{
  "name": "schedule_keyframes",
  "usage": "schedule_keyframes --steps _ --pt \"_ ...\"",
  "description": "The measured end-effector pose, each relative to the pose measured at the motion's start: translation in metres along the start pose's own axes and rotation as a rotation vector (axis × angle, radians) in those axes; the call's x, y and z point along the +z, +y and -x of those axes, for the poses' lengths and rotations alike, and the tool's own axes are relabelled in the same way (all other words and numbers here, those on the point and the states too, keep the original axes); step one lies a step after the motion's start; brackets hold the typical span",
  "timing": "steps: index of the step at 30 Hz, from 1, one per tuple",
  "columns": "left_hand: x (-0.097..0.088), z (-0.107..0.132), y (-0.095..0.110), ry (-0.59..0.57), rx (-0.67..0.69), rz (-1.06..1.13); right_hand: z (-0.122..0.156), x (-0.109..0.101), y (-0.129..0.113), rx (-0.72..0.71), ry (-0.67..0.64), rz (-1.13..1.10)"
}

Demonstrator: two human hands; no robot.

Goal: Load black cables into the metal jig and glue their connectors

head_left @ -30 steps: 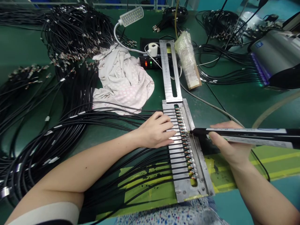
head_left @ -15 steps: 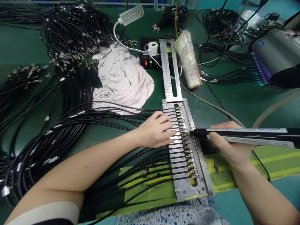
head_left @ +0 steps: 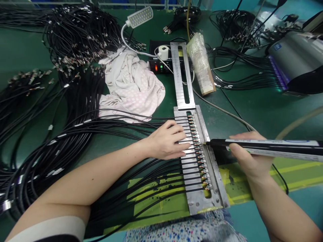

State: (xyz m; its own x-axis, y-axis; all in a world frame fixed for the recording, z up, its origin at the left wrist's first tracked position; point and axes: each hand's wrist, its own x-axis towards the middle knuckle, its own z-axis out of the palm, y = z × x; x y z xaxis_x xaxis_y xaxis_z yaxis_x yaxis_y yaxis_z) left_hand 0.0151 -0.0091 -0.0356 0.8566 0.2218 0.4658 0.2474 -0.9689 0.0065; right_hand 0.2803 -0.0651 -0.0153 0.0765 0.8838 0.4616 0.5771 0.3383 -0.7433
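Observation:
In the head view a slotted metal fixture (head_left: 191, 201) lies lengthwise before me. Black cables (head_left: 164, 180) run in from the left, side by side, and their small metal connector ends (head_left: 202, 162) form a row along the slot. My left hand (head_left: 168, 140) rests palm down over the cables at the fixture's middle, fingers apart, with the index fingertip near the connectors. My right hand (head_left: 252, 154) grips a black and white pen-shaped tool (head_left: 267, 147) from the right. Its thin tip is at a connector near the row's middle; whether it touches is too small to tell.
A longer slotted metal bar (head_left: 179, 80) extends behind the fixture. Beyond stand a black control box (head_left: 168, 67), an LED lamp (head_left: 140, 17) and a bubble-wrapped piece (head_left: 200, 62). A crumpled cloth (head_left: 133, 87) and cable bundles (head_left: 80, 37) lie left; a grey cylindrical machine (head_left: 297, 57) stands right.
The pen-shaped tool and my right hand have shifted slightly right. My left hand stays in about the same place. The whole view has moved a little left.

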Motion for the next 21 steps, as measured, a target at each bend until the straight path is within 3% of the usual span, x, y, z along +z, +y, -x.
schedule_keyframes --steps 3,21 --pt "-0.0004 0.0002 0.0001 -0.009 -0.002 0.012 -0.0018 0.0008 -0.0071 -0.091 -0.018 0.021" --pt "-0.0014 -0.0015 -0.0003 -0.047 -0.035 0.027 -0.003 0.0022 -0.011 -0.091 -0.047 0.047"
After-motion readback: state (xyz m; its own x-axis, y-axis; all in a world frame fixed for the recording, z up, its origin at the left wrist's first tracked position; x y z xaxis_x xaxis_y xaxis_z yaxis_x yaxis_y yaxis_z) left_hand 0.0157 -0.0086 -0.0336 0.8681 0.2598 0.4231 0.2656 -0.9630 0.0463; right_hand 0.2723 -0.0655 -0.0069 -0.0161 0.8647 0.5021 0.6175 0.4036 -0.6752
